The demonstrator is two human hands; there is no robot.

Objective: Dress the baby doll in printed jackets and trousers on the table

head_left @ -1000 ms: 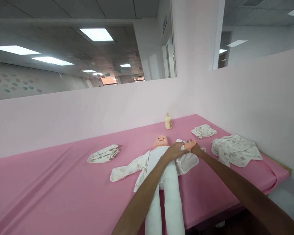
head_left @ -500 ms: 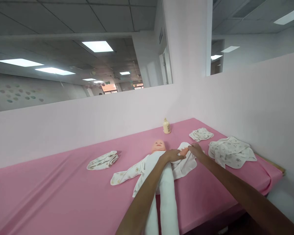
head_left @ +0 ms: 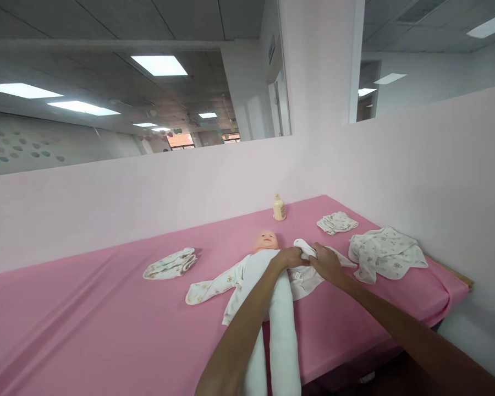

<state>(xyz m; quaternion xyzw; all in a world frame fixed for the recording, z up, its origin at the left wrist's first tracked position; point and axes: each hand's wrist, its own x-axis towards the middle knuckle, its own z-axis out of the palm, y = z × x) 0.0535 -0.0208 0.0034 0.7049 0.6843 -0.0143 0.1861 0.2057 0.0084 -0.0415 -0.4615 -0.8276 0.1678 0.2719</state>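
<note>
Head view of a doll lying face up on a pink table cover, head toward the partition wall, with its plain white legs extending toward the viewer. A printed white baby garment lies open beneath the doll's body, one arm of it stretched flat to the viewer's left of the torso.

The left hand rests at the doll's shoulder on the viewer's right. Its fingers are curled and drawn together, pinching the base of the sleeve. The right hand lies just beside it, farther out from the doll. Its fingers are closed on the same sleeve, whose white cuff end stands bunched up between the two hands. The doll's own arm is hidden inside the fabric and under the hands.

Beyond the doll's head, near the wall, a small cream bottle stands upright. To the viewer's right of the doll lie a small folded cloth and, nearer the table edge, a crumpled printed garment. To the viewer's left of the doll lies a rolled printed cloth, well apart from the hands.
</note>
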